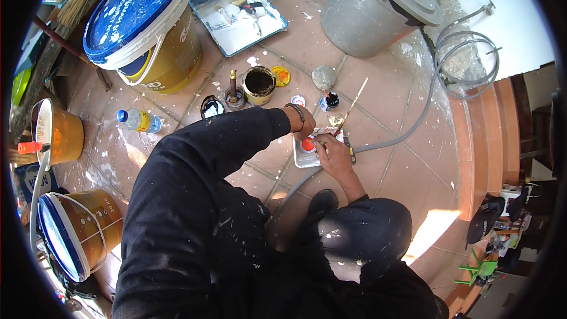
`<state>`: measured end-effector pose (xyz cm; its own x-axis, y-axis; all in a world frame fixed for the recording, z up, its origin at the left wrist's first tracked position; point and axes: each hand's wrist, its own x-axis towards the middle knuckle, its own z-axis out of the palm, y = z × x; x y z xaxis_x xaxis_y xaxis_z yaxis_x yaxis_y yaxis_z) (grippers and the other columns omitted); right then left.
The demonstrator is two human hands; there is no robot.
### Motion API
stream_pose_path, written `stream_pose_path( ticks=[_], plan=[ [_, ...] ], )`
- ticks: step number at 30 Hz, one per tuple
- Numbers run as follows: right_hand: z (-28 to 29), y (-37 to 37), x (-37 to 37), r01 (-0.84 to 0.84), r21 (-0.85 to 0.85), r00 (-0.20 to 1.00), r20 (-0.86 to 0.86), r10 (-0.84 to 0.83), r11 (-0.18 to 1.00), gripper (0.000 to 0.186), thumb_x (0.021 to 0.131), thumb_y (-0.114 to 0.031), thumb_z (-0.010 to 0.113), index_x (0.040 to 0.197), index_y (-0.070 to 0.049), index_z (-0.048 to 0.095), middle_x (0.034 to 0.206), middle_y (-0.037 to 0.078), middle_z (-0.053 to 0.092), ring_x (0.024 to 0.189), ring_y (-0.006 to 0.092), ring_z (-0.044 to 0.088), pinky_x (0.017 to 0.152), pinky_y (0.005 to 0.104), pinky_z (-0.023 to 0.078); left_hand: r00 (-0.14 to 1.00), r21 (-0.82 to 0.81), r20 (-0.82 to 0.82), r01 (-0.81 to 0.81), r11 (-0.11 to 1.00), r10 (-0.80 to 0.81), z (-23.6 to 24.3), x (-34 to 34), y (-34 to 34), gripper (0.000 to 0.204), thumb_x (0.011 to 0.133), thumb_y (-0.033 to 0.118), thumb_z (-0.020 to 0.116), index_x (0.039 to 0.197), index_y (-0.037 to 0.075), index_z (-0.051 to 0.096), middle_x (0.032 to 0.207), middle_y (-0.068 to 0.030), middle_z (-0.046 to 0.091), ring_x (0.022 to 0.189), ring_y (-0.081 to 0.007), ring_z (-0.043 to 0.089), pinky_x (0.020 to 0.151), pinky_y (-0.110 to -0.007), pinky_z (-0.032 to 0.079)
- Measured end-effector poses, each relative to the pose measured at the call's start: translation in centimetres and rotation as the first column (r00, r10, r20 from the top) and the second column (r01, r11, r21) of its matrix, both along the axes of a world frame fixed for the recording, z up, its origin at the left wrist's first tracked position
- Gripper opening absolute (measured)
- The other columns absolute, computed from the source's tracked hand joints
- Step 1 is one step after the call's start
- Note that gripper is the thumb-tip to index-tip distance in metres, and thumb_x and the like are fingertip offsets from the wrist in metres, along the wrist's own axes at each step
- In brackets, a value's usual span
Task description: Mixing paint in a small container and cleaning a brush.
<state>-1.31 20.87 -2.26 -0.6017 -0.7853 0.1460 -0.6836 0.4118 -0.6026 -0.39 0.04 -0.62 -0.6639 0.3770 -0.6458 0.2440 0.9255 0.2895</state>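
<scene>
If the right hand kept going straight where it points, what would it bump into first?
Most likely the left hand, just up and left of the right hand in the picture; depth is unclear, so it might meet the red paint instead.

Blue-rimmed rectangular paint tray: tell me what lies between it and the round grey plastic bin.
The head view shows only brown floor tiles with white splashes between the tray and bin.
</scene>
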Motion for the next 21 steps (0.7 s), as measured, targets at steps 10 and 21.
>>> stream_pose_path(
  ticks=[10, 21],
  plan=[
    [0.11, 0.09, 0.04, -0.070, 0.063, 0.997, 0.031, 0.068, 0.996, 0.015, 0.095, -0.021, 0.065, 0.099, -0.007, 0.069, 0.095, 0.013, 0.071, 0.082, 0.0355, 0.069, 0.071, 0.0427, 0.055, 1.000, -0.003, 0.004, -0.003, 1.000, 0.003, 0.52, 0.02, 0.06, 0.030, 0.077, 0.017, 0.068, 0.100, 0.001, 0.077, 0.099, -0.0192, 0.075, 0.096, -0.0337, 0.072, 0.081, -0.042, 0.056],
    [0.33, 0.20, -0.12, -0.132, 0.126, 0.991, 0.042, 0.128, 0.983, 0.016, 0.095, -0.020, 0.064, 0.102, -0.007, 0.069, 0.096, 0.012, 0.072, 0.084, 0.0354, 0.069, 0.072, 0.0429, 0.055, 1.000, 0.009, 0.004, 0.010, 1.000, -0.010, -0.10, -0.06, 0.06, 0.030, 0.078, 0.017, 0.068, 0.100, 0.000, 0.077, 0.099, -0.0192, 0.075, 0.096, -0.0336, 0.072, 0.083, -0.042, 0.055]
  ],
)
